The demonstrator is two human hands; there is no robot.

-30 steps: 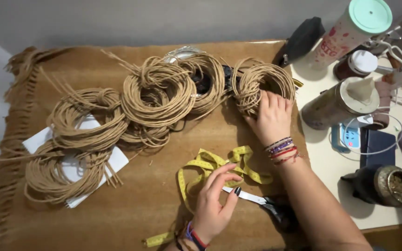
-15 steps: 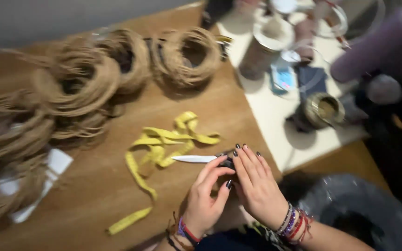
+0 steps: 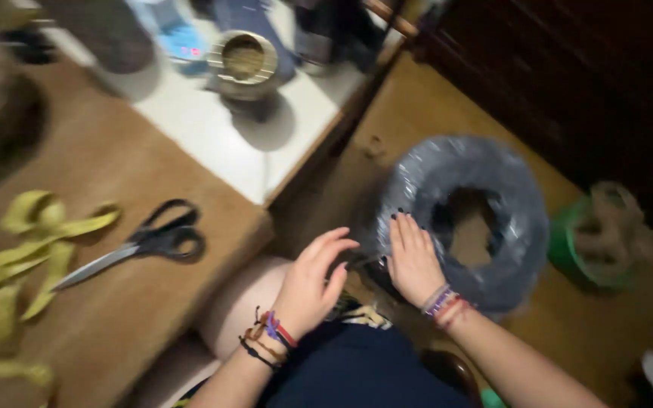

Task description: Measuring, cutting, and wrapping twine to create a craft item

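Right hand (image 3: 414,261): lay flat on the plastic-wrapped grey ring-shaped coil (image 3: 485,215), fingers spread, gripping nothing.
Left hand (image 3: 313,283): open, empty, just beside the coil.
Coil: right of centre, on the floor.
Black-handled scissors (image 3: 141,245): lay on the brown bench (image 3: 115,317), left.
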